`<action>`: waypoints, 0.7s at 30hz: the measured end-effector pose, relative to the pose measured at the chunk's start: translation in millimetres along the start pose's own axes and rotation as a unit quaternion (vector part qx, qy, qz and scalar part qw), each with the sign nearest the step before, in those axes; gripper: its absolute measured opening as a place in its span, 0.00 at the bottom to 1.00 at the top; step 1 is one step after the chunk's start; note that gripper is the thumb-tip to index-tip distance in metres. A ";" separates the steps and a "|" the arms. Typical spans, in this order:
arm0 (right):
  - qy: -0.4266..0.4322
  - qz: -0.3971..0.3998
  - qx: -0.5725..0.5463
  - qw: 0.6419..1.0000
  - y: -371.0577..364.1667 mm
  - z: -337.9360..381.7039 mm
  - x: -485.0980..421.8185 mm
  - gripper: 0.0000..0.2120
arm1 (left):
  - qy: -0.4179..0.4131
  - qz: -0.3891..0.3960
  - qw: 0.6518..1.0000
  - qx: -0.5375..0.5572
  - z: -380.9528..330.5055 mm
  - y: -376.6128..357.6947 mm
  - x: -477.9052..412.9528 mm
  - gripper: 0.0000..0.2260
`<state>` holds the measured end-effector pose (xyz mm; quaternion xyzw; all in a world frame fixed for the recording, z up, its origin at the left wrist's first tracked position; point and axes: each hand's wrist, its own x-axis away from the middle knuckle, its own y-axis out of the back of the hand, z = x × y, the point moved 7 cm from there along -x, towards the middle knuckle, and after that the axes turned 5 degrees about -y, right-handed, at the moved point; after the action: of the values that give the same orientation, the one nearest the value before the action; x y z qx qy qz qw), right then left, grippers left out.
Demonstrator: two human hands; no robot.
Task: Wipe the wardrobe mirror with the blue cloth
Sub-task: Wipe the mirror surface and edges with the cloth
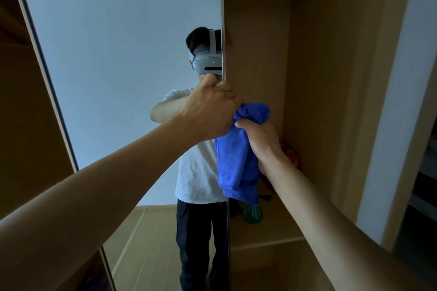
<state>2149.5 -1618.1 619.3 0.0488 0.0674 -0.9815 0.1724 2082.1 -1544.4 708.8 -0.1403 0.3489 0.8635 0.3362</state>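
blue cloth [236, 160] soft, limp, light; right hand [260, 139] fisted round bunched top, left hand [208, 113] gripping mirror [118, 54] edge at 9 o'clock of cloth.

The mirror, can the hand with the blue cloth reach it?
Probably yes. The right hand holds the cloth just beside the mirror; only the left hand, gripping its edge, is close by.

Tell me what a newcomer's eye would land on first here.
The blue cloth, bunched and hanging at centre, gripped by the right hand just right of the mirror's edge. Next, the left hand closed on that edge of the mirror, which fills the left half and reflects a person in a white shirt wearing a headset. Right of it, the wardrobe stands open.
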 end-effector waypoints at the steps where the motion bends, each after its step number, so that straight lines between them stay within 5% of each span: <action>1: 0.012 0.001 -0.008 1.000 1.3 -0.6 -1.4 0.02 | -0.001 0.003 1.000 -0.004 0.8 1.2 -1.7 0.08; 6: 0.014 0.017 0.040 0.999 9.7 -23.8 -3.5 0.03 | -0.007 -0.012 0.999 -0.029 22.3 18.5 -10.7 0.16; 13: -0.031 0.029 0.076 0.996 14.4 -84.4 -0.9 0.05 | -0.006 -0.029 0.999 -0.036 30.0 17.8 -9.9 0.13; 21: -0.035 -0.012 0.062 0.997 9.0 -30.4 -1.3 0.08 | -0.012 -0.033 0.999 -0.018 32.5 18.5 -6.5 0.13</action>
<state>2156.1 -1621.6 588.4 0.0237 0.0012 -0.9869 0.1597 2074.1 -1534.7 744.5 -0.1478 0.3246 0.8595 0.3662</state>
